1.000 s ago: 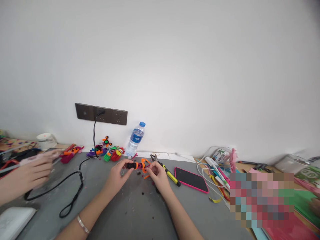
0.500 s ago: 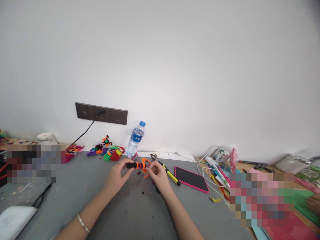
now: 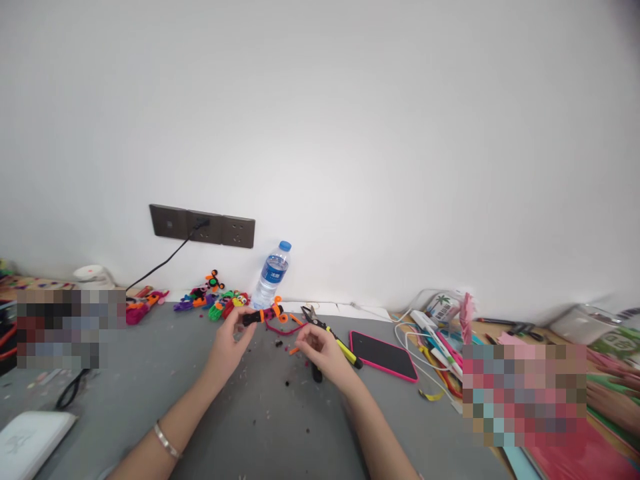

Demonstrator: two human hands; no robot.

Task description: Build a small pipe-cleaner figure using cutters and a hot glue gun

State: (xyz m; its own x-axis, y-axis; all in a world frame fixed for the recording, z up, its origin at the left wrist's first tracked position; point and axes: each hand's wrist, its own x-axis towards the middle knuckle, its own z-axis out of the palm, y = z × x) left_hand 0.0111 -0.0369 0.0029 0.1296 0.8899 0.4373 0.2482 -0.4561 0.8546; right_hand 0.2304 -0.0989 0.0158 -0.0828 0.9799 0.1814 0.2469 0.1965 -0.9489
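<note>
My left hand (image 3: 233, 340) is closed, pinching a small black and orange pipe-cleaner figure (image 3: 260, 316) by its black end. Orange curled loops and a magenta patch show at the figure's right end. My right hand (image 3: 320, 350) hovers to the right with thumb and fingers curled together; what they hold, if anything, is hidden. A thin magenta pipe cleaner (image 3: 286, 333) curves from below the figure towards the right fingertips; whether they grip it is unclear. Pliers with yellow and black handles (image 3: 343, 348) lie partly behind my right hand. Short orange pieces (image 3: 294, 350) lie close to its fingertips.
A water bottle (image 3: 271, 273) stands by the wall, beside colourful pipe-cleaner figures (image 3: 220, 305). The pink-edged phone (image 3: 384, 355) lies right of the pliers. Cables (image 3: 425, 363), papers and pens crowd the right. A white device (image 3: 33, 443) sits front left. Another person's hand (image 3: 613, 403) shows far right.
My left hand has lifted the figure slightly up and left. My right hand has come away from its orange loops, exposing the magenta pipe cleaner. The other person's hand has come further into view.
</note>
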